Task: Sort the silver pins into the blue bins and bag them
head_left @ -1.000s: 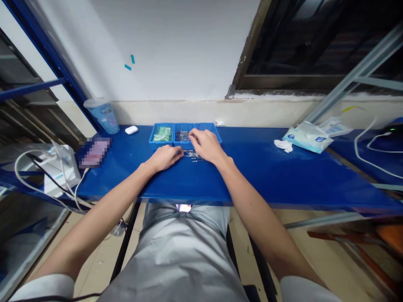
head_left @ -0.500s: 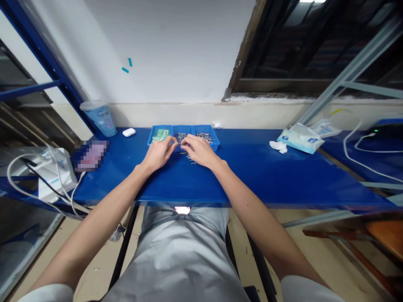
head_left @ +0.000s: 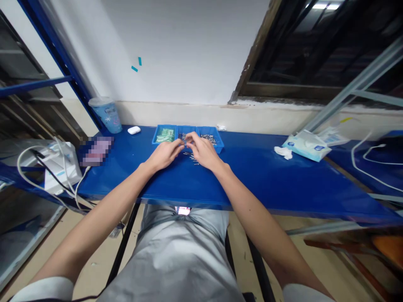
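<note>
My left hand (head_left: 165,154) is over the blue table, its thumb and fingers closed in a pinch. Facing it, my right hand (head_left: 204,152) has thumb and fingertips bent together, close to the left fingertips. Anything between the fingers is too small to make out. Just beyond are three joined blue bins. The left bin (head_left: 154,138) holds pale green packets (head_left: 166,135). Thin metal pieces lie in the middle bin (head_left: 185,129), partly hidden by my fingers, and in the right bin (head_left: 221,145). Several loose metal pieces (head_left: 190,157) lie on the table between my hands.
A blue cup (head_left: 108,115), a white case (head_left: 134,130) and a blurred pink item (head_left: 98,152) are at the left. White adapters with cables (head_left: 63,167) sit at the left edge. Rightward are a crumpled tissue (head_left: 283,152) and a tissue pack (head_left: 308,147).
The view has shifted slightly, so the table's things appear a little further right. My right fingertips have risen a little and both hands' fingertips are closer together.
</note>
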A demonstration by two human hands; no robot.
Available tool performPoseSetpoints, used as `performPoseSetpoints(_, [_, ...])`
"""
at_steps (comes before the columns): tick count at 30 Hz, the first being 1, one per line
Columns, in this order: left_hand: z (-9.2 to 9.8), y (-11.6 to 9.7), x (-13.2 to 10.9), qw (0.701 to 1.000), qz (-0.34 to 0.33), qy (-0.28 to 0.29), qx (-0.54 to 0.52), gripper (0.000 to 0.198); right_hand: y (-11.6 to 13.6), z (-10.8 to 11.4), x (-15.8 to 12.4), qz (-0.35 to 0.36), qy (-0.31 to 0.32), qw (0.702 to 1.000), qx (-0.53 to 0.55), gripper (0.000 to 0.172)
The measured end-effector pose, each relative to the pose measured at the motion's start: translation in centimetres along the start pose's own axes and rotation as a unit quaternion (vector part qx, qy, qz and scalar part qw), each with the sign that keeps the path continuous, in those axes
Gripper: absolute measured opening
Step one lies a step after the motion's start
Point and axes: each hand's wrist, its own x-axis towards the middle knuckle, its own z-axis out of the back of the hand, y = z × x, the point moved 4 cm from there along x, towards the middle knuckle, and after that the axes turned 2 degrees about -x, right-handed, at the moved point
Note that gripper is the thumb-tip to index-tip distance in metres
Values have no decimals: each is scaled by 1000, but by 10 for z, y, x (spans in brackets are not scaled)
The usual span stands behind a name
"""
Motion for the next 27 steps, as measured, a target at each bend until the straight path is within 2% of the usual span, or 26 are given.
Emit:
performPoseSetpoints(8, [1,-2,-1,1000,-2,11,-10,31,3,-3,-2,-3,5,1000,-3,24])
performPoseSetpoints(16, [4,6,-4,999,24,-29,-34,31,5,-3,-3,26,-30,999,31,24])
performPoseSetpoints(27, [0,3,-5,998,26,-22,-55,34,1,-2,-3,30,-32,999,-11,24])
